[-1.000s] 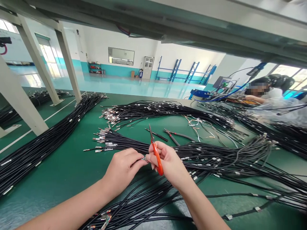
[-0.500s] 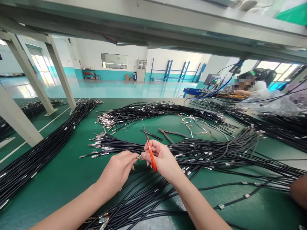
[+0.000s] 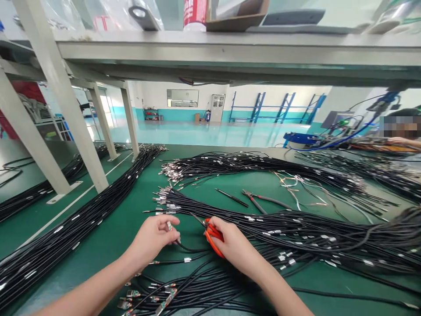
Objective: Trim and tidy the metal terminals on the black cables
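My left hand (image 3: 154,239) pinches the metal terminal (image 3: 169,226) of a black wire (image 3: 189,250) at lower centre of the frame. My right hand (image 3: 232,245), just right of it, is closed around orange-handled pliers (image 3: 210,232), tips pointing left over the green table (image 3: 98,245).

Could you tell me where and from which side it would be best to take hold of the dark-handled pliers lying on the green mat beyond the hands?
Probably by the two long handles of the pliers, coming from the right and above. The handles trail right onto bare mat, while the jaws point left toward a thin black tool.
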Motion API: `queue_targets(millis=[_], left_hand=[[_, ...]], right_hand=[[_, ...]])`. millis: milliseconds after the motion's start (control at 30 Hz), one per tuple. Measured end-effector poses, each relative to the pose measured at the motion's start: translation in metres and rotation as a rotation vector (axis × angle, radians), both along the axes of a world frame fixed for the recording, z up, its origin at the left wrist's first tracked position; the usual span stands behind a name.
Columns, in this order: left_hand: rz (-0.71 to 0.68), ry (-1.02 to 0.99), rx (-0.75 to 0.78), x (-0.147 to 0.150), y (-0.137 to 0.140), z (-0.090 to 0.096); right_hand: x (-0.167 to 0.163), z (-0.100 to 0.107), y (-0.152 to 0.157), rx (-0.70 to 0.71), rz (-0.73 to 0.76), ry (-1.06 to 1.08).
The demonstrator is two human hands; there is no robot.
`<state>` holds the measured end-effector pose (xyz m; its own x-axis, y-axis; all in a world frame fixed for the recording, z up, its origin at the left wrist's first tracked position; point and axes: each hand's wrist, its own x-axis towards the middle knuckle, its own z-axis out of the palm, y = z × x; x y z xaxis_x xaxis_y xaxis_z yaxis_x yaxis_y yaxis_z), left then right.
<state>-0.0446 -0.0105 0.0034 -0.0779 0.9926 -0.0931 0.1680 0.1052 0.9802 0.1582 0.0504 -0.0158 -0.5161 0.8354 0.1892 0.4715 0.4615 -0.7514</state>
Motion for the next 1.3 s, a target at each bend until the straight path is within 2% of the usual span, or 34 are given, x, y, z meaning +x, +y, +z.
queue_targets(millis=[67,167,267,367,500,633,733,833,967,1133,1300], left_hand=[[0.064,-0.090,-0.062,-0.005,-0.011,-0.005],[0.154,-0.319,-0.070,-0.002,-0.016,-0.006],[0.177,-0.482,-0.061,0.008,-0.007,-0.002],[0.151,-0.542,-0.050,0.021,0.005,0.001],[0.063,-0.527,0.028,0.031,0.010,0.001],[-0.085,-0.439,0.074,0.037,0.007,0.000],[-0.193,-0.340,0.068,0.041,0.004,0.000],[-0.241,-0.256,0.053,0.047,0.002,0.001],[-0.200,-0.241,0.048,0.054,-0.001,0.001],[-0.137,-0.368,0.082,0.051,0.000,0.001],[0.058,-0.419,0.175,0.036,0.006,-0.003]], right_hand=[[-0.005,0.000,-0.004,-0.047,0.023,0.040],[-0.013,0.004,-0.009,-0.169,0.011,0.221],[-0.018,0.010,-0.013,-0.229,-0.057,0.352],[-0.019,0.013,-0.017,-0.230,-0.105,0.419],[-0.020,0.015,-0.022,-0.232,-0.058,0.461],[-0.021,0.016,-0.024,-0.252,-0.064,0.572],[-0.021,0.017,-0.025,-0.267,-0.080,0.644],[-0.022,0.019,-0.026,-0.264,-0.079,0.635],[-0.023,0.023,-0.029,-0.217,-0.134,0.597],[-0.020,0.020,-0.022,-0.229,-0.169,0.552],[-0.027,0.008,-0.020,-0.325,-0.026,0.387]])
